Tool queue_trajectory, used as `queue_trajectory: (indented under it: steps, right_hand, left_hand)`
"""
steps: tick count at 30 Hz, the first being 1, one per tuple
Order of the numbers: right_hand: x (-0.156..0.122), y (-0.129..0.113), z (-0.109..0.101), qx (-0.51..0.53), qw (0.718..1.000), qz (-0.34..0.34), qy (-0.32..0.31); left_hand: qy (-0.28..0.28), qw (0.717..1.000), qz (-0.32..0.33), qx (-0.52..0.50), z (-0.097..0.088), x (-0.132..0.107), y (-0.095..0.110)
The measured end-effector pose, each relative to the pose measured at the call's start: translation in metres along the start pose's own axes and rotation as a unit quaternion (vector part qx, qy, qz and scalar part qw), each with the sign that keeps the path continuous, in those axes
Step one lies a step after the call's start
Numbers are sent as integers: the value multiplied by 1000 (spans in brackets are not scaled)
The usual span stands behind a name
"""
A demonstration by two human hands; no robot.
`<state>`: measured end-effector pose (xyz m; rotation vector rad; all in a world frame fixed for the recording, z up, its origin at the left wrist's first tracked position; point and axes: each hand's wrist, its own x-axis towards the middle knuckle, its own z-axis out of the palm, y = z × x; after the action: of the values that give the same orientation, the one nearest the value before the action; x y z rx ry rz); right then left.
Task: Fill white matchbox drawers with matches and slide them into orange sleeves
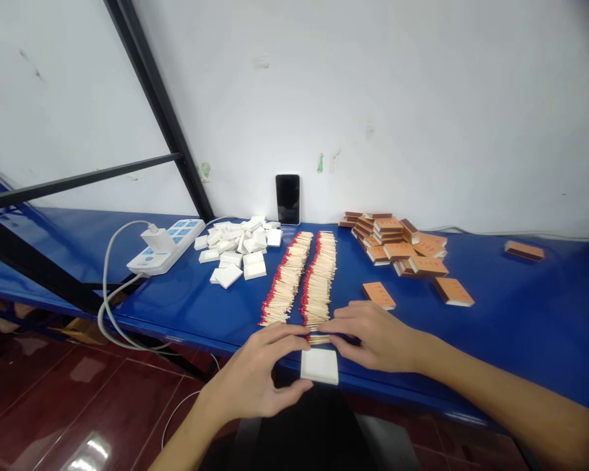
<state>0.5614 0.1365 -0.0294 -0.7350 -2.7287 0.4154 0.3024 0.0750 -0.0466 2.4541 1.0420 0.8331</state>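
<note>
Between the thumb and fingers of my left hand [260, 373] is a small white matchbox tray [320, 366], held at the table's front edge. That hand's index fingertip reaches over to a few matches [318, 339] just beyond the tray. My right hand [368, 333] has thumb and index finger closed around the other end of these matches. They lie at the near end of a long row of red-tipped matches [320, 275]. A second row of matches [289, 278] runs alongside it on the left. All the red heads point left.
Loose white trays [240, 242] are heaped at the left, beside a power strip [169, 245] with a plugged-in charger. A phone [288, 199] leans on the wall. Orange matchboxes [397, 245] are piled at the right, several lying apart. A black metal frame [161, 98] slants on the left.
</note>
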Motion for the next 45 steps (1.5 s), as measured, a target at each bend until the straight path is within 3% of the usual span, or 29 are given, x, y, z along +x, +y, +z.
queue_trajectory:
  steps: [13,20,45]
  right_hand:
    - [-1,1,2,16,999,-31,21]
    - [0,-2,-1,-19,1000,6,0]
    - [0,-1,0,-37,999,6,-8]
  left_hand:
    - [4,1000,-10,2,0,-1,1]
    - [-17,999,-28,-2,-2,1,3]
    - [-5,1000,-16,-24,-1,1,3]
